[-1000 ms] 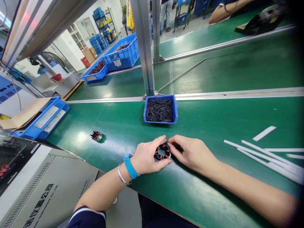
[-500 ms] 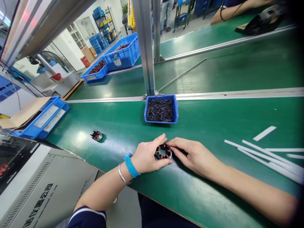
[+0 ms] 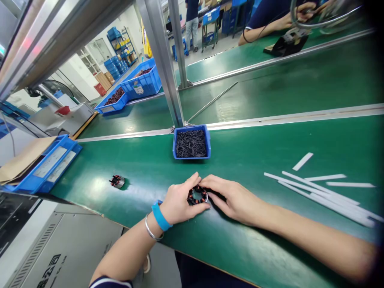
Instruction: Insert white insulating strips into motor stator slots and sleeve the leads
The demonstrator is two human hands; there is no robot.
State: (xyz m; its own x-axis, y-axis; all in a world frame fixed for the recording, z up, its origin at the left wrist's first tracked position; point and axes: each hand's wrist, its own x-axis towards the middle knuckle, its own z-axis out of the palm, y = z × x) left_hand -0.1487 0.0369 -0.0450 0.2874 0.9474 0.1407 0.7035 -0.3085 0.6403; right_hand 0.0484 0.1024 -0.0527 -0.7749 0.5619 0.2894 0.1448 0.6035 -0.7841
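Note:
A ring-shaped motor stator with copper windings and black insulation sits between my hands, low over the green bench. My left hand wraps round its left side, thumb along the near edge, with a blue band and a silver bangle on that wrist. From the right, my right hand closes its thumb and index finger against the stator's right rim. Whether a small part is also in that pinch is hidden. Beyond the hands stands a blue bin full of thin black strips. A second stator rests on the bench further left.
White strips lie loose on the right. Blue trays with cardboard are at the left edge. A metal post rises behind the bin. Blue crates of copper-coloured parts stand beyond the rail. A co-worker's arm is across the bench.
The view has swung, so the bench and bin appear further left. Both hands remain at the stator with nearly the same grip. Across the bench, more of the co-worker's hands shows.

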